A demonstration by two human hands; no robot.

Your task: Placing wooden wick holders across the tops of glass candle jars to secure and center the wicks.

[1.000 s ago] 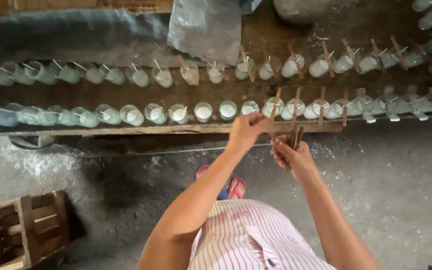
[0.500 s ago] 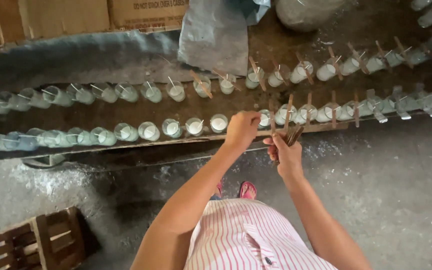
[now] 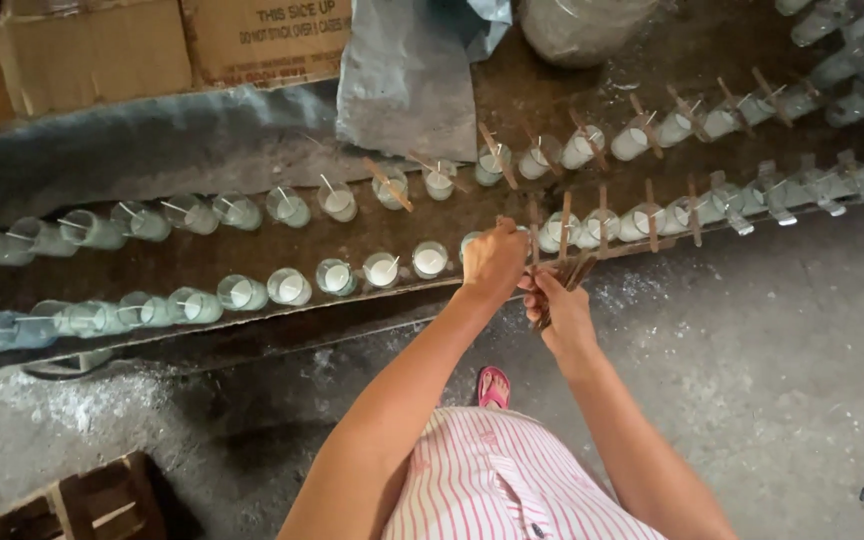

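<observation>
Nearest us, our right hand (image 3: 564, 312) stays clamped on a bundle of thin wooden sticks (image 3: 564, 275); light, stiff and snappable, we judge, best pinched mid-length. Our left hand (image 3: 493, 262) closes over a wax-filled glass (image 3: 472, 243) at the bench's front edge. Beyond, smooth, breakable glasses (image 3: 382, 270) run in rows across the rough bench (image 3: 202, 262).

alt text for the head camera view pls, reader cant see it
A person's left hand reaches over a glass candle jar in the near row on a long bench, while the right hand grips a bundle of thin wooden sticks. Two rows of wax-filled jars run across; those to the right carry sticks over their rims.
</observation>
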